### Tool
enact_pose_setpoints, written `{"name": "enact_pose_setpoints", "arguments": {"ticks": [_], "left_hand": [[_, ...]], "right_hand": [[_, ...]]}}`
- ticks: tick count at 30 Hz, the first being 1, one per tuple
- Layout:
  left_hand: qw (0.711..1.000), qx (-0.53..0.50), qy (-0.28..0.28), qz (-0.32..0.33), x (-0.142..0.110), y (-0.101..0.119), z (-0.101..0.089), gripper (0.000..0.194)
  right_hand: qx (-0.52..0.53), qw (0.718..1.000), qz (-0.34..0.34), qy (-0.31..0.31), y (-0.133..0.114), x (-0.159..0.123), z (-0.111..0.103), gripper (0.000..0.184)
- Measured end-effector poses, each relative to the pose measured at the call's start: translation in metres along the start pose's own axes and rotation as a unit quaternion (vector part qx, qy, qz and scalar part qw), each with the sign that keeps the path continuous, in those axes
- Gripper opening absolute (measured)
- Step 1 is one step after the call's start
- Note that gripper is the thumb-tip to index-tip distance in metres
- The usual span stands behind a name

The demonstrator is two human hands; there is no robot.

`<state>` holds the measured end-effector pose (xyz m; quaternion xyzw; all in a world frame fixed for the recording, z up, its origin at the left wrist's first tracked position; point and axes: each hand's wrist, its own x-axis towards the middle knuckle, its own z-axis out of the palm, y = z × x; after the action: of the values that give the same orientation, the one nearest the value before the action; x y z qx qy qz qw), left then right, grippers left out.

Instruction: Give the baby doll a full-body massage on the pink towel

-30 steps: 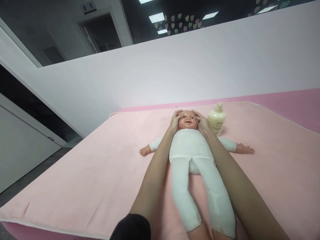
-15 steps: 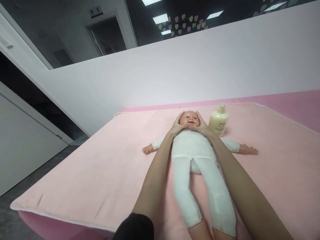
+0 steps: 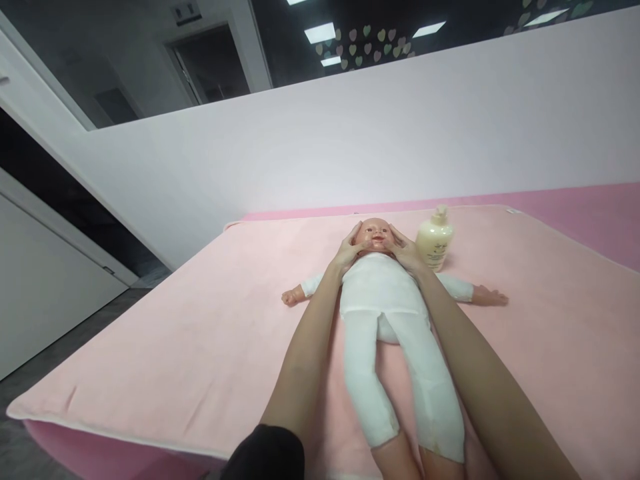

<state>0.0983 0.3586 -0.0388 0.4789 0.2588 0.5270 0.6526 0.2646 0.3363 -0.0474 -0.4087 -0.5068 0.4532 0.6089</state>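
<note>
A baby doll [image 3: 385,287] with a white cloth body lies on its back, arms spread and legs toward me. My left hand [image 3: 349,250] cups one side of its head, with the thumb on the cheek near the mouth. On the opposite side, my right hand [image 3: 404,252] holds the head in the same way, its thumb on the other cheek. Fingers of both hands reach up along the sides of the head and are partly hidden behind it. Just right of my right hand stands a pale yellow pump bottle [image 3: 434,243].
Beneath the doll is a pink blanket [image 3: 200,320] spread over a padded pink surface [image 3: 600,213]. A white wall panel [image 3: 400,133] rises behind it, topped by dark glass [image 3: 450,50]. To the left is a white door or panel [image 3: 50,280] above grey floor.
My thumbs have slid apart, from close together at the doll's chin outward and up onto its cheeks. The view has shifted slightly; the doll and bottle keep their places.
</note>
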Motion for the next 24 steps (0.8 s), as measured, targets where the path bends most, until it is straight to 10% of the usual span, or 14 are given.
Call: {"name": "enact_pose_setpoints", "arguments": {"ticks": [10,24], "left_hand": [[0.999,0.035,-0.009,0.029,-0.001,-0.002,0.002,0.103],[0.961,0.257,0.009,0.106,0.006,-0.005,-0.01,0.09]], "right_hand": [[0.055,0.998,0.005,-0.004,0.016,0.012,-0.002,0.08],[-0.1,0.994,-0.019,-0.026,-0.001,0.001,-0.003,0.105]]}}
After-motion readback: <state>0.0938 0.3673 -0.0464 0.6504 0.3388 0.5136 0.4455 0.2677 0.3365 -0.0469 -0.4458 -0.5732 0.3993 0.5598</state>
